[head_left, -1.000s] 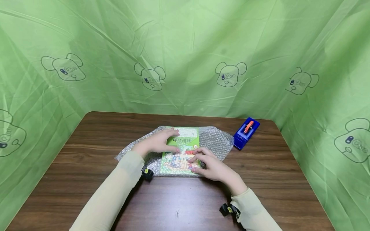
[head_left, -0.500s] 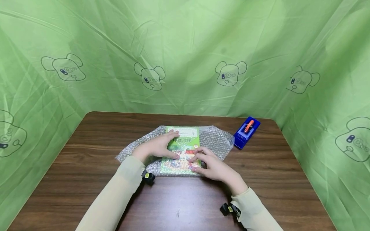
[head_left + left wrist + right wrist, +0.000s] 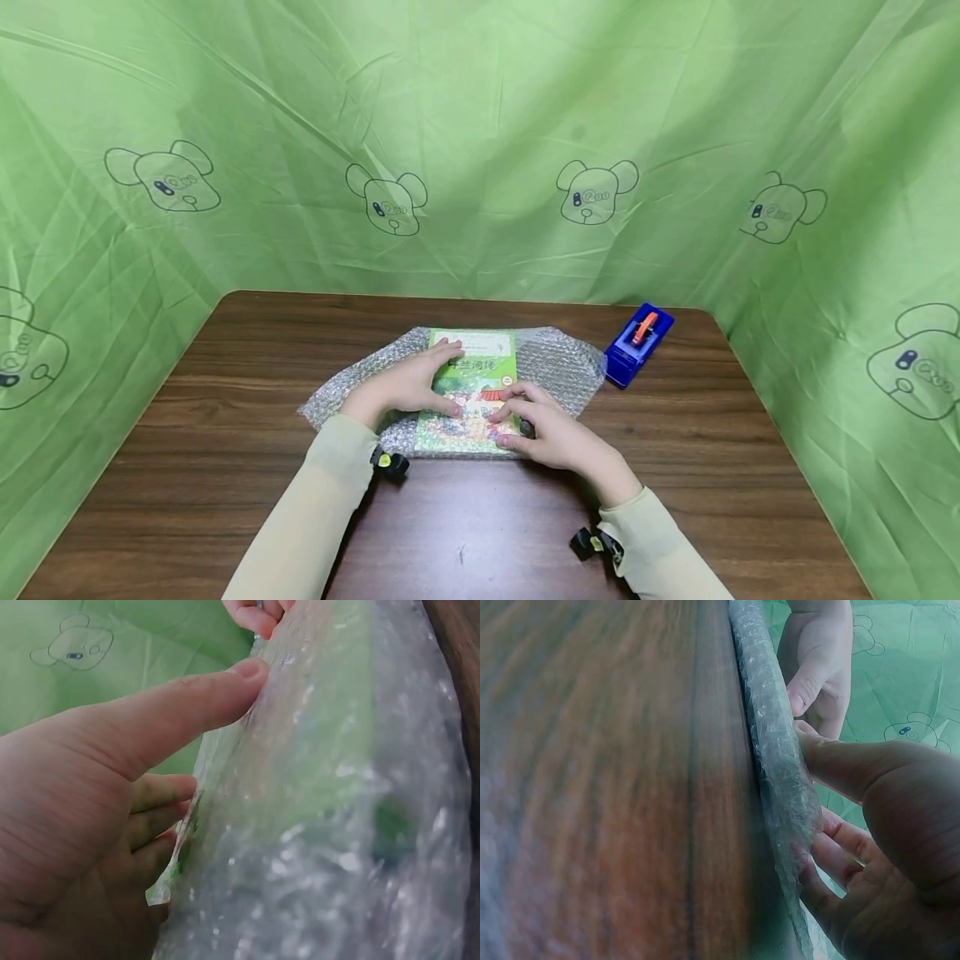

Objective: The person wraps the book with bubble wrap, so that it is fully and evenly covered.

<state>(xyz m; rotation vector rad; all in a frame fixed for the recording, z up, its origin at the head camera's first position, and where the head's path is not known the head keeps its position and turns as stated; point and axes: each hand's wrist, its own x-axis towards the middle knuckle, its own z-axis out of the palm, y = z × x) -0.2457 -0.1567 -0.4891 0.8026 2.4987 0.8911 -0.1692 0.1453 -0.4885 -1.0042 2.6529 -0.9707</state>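
A green book (image 3: 483, 364) with a picture cover lies on the table inside clear bubble wrap (image 3: 558, 367), whose bubbles glint over the cover's lower part. My left hand (image 3: 401, 386) rests on the book's left side, fingers spread and thumb lying across the wrap. Its thumb also presses the wrap's surface in the left wrist view. On the lower right of the cover, my right hand (image 3: 551, 433) touches the wrap with fingertips and thumb, fingers slightly bent. From the right wrist view, the wrapped book shows edge-on as a thin bubbled strip (image 3: 772, 727).
A blue tape dispenser (image 3: 626, 358) with an orange part stands at the back right, beside the wrap's right corner. Brown wood-grain table (image 3: 675, 467) extends around the hands. Green curtains (image 3: 480, 100) with bear-like drawings hang behind and at both sides.
My left hand has slid a little toward me, its thumb now lower on the cover. The right hand, the wrapped book and the dispenser hold their places.
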